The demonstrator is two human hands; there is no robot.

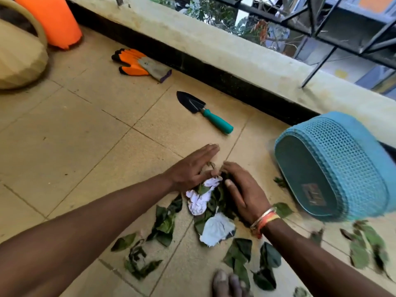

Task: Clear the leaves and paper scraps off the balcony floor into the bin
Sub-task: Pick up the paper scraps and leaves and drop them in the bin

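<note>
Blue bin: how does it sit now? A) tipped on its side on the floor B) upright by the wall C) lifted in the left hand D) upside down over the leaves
A: the blue bin lies on its side on the floor, mesh wall up, apart from the left hand and right hand.

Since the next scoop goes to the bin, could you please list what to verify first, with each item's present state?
1. Hands flank the pile: ok; left hand and right hand sit either side of it.
2. Firm hold on pile: cannot tell.
3. Bin close: ok, on its side right of the hands.
4. Bin mouth faces pile: cannot tell, blurred.
5. Everything gathered: not ok; leaves and a paper scrap lie loose nearer the person.
6. Trowel out of the way: ok, beyond the hands.
</note>
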